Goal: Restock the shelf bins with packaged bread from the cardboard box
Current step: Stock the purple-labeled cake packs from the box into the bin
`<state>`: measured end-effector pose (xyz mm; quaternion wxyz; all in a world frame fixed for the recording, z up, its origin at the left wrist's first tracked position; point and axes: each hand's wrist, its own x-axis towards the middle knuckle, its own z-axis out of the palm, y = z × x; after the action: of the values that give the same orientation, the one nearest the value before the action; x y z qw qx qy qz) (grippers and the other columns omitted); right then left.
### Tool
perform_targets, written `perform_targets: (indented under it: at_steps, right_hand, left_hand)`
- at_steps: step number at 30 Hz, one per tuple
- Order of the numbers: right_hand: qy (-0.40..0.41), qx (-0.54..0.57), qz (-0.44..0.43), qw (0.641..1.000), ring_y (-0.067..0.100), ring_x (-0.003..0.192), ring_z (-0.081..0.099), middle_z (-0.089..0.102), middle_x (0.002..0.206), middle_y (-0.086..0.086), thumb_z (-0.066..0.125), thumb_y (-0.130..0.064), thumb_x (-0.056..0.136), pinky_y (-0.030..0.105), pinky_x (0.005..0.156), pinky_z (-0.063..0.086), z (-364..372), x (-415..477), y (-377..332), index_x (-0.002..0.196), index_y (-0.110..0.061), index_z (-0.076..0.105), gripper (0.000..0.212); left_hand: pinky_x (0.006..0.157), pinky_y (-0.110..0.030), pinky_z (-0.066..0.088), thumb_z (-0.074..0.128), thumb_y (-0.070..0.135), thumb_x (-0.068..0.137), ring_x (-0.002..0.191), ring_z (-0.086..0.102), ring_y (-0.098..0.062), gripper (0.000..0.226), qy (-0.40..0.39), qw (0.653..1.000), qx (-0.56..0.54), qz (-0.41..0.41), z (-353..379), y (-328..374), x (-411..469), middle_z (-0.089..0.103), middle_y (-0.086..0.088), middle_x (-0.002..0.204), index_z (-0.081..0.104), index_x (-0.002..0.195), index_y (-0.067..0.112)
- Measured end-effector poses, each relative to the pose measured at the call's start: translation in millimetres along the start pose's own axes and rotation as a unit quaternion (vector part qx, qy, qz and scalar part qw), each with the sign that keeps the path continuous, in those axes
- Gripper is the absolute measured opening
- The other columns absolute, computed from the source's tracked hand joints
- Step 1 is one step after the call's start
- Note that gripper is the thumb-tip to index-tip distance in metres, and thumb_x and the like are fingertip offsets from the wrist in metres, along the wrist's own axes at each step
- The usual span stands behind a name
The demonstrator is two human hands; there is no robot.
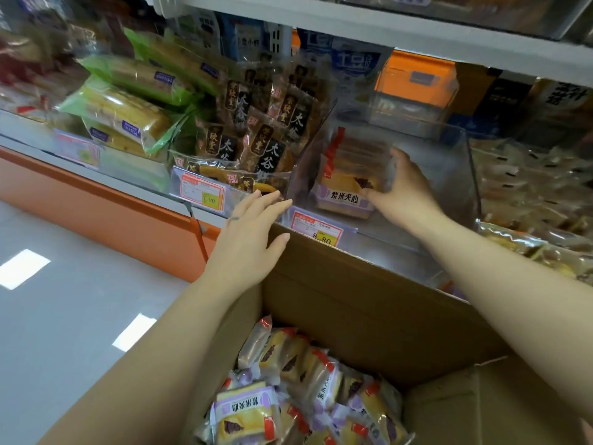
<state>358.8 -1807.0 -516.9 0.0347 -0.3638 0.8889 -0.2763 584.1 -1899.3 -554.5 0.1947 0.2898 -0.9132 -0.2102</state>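
Clear acrylic forms the shelf bin (462, 175), so the contents are visible from the aisle. One bread pack (345, 191) is inside it, against the left wall and near the front.

Right grip (407, 191): reaches into the bin from the open top. Fingers and thumb are closed around the right side of the pack. This hold probably seats the pack against the wall, which leaves the bare right part of the bin free for more stock.

Left grip (250, 232): open, fingers straight, holding nothing. It is at the bin's front left corner, just beside the price tag (316, 231). Contact with the bin cannot be confirmed. The position suggests steadying.

Orientation: the long axis of the pack appears to run from front to back and to rise toward the rear. The purple label end points to the aisle and the red strip is uppermost. Acrylic glare blurs the far end.

The cardboard box (353, 300) is directly below the bin front, which keeps the reach short. The remaining packs (253, 409) lie jumbled inside, so restocking appears to be at an early stage.
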Motion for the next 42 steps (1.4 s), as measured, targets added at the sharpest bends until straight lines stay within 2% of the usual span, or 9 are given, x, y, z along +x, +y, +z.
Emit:
perform_targets:
  at_steps: [7, 15, 22, 26, 28, 32, 37, 40, 42]
  right_hand:
    - [0.097, 0.004, -0.371, 0.924, 0.016, 0.093, 0.059, 0.066, 0.099, -0.001, 0.061, -0.021, 0.086, 0.037, 0.079, 0.051, -3, -93, -26, 0.098, -0.014, 0.068, 0.015]
    - [-0.091, -0.046, -0.427, 0.898, 0.017, 0.074, 0.061, 0.066, 0.081, -0.004, 0.063, -0.022, 0.081, 0.031, 0.064, 0.051, 73, -137, -6, 0.086, -0.017, 0.067, 0.009]
    - [-0.378, -0.177, -0.212, 0.884, 0.025, 0.098, 0.061, 0.065, 0.109, 0.003, 0.056, -0.036, 0.086, 0.033, 0.073, 0.049, 161, -154, 41, 0.110, -0.022, 0.062, 0.028]
    - [-0.490, -0.122, -0.075, 0.860, 0.026, 0.104, 0.060, 0.066, 0.113, 0.009, 0.059, -0.039, 0.090, 0.027, 0.074, 0.043, 192, -163, 64, 0.095, -0.021, 0.068, 0.021]
    - [-0.523, -0.090, -0.017, 0.847, 0.024, 0.108, 0.058, 0.062, 0.123, 0.008, 0.057, -0.038, 0.092, 0.026, 0.083, 0.044, 210, -172, 79, 0.113, -0.015, 0.065, 0.033]
    - [-0.566, 0.000, 0.088, 0.820, 0.013, 0.083, 0.057, 0.062, 0.114, 0.005, 0.058, -0.044, 0.090, 0.022, 0.062, 0.047, 236, -195, 99, 0.124, -0.016, 0.058, 0.044]
    - [-0.540, 0.089, 0.164, 0.821, 0.018, 0.078, 0.053, 0.062, 0.105, 0.014, 0.063, -0.025, 0.090, 0.028, 0.065, 0.043, 251, -214, 105, 0.110, -0.006, 0.064, 0.028]
    - [-0.528, 0.072, 0.162, 0.831, 0.023, 0.106, 0.059, 0.056, 0.132, 0.012, 0.065, -0.028, 0.087, 0.030, 0.082, 0.048, 263, -223, 109, 0.121, -0.008, 0.062, 0.040]
    - [-0.495, 0.057, 0.169, 0.850, 0.024, 0.115, 0.057, 0.062, 0.126, 0.009, 0.068, -0.035, 0.083, 0.031, 0.092, 0.045, 267, -228, 105, 0.116, -0.012, 0.065, 0.040]
  left_hand:
    - [0.107, -0.038, 0.037, 0.054, 0.023, 0.094, 0.131, 0.041, -0.019, 0.043, -0.027, 0.997, 0.052, 0.047, -24, 0, -17, 0.044, 0.003, 0.143, 0.048, 0.137, 0.023]
    - [0.094, -0.046, 0.047, 0.058, 0.018, 0.091, 0.122, 0.048, -0.024, 0.038, -0.051, 0.996, 0.073, 0.029, -35, -23, -59, 0.045, 0.001, 0.138, 0.056, 0.128, 0.022]
    - [0.088, -0.041, 0.051, 0.054, 0.015, 0.093, 0.112, 0.054, -0.020, 0.033, -0.043, 0.996, 0.070, 0.018, -27, -28, -64, 0.040, 0.002, 0.142, 0.058, 0.125, 0.020]
    - [0.092, -0.039, 0.048, 0.052, 0.011, 0.093, 0.117, 0.051, -0.018, 0.031, -0.031, 0.997, 0.065, 0.017, -26, -31, -61, 0.042, 0.002, 0.141, 0.060, 0.122, 0.018]
    - [0.094, -0.039, 0.046, 0.053, 0.009, 0.092, 0.118, 0.051, -0.018, 0.029, -0.025, 0.997, 0.063, 0.022, -24, -33, -60, 0.044, 0.000, 0.139, 0.062, 0.119, 0.017]
    - [0.095, -0.036, 0.043, 0.053, 0.008, 0.091, 0.118, 0.051, -0.018, 0.027, -0.010, 0.998, 0.063, 0.025, -21, -38, -60, 0.048, 0.000, 0.136, 0.064, 0.113, 0.017]
    - [0.098, -0.008, 0.028, 0.053, 0.008, 0.091, 0.119, 0.042, -0.001, 0.026, -0.003, 0.999, 0.039, 0.018, -21, -40, -60, 0.049, 0.005, 0.132, 0.065, 0.112, 0.018]
    - [0.101, -0.007, 0.029, 0.054, 0.008, 0.091, 0.118, 0.038, 0.005, 0.026, -0.003, 1.000, 0.023, 0.011, -21, -39, -60, 0.045, 0.013, 0.127, 0.065, 0.112, 0.018]
    - [0.101, -0.007, 0.029, 0.054, 0.008, 0.091, 0.117, 0.038, 0.006, 0.026, -0.001, 1.000, 0.020, 0.008, -21, -38, -60, 0.044, 0.014, 0.125, 0.065, 0.112, 0.019]
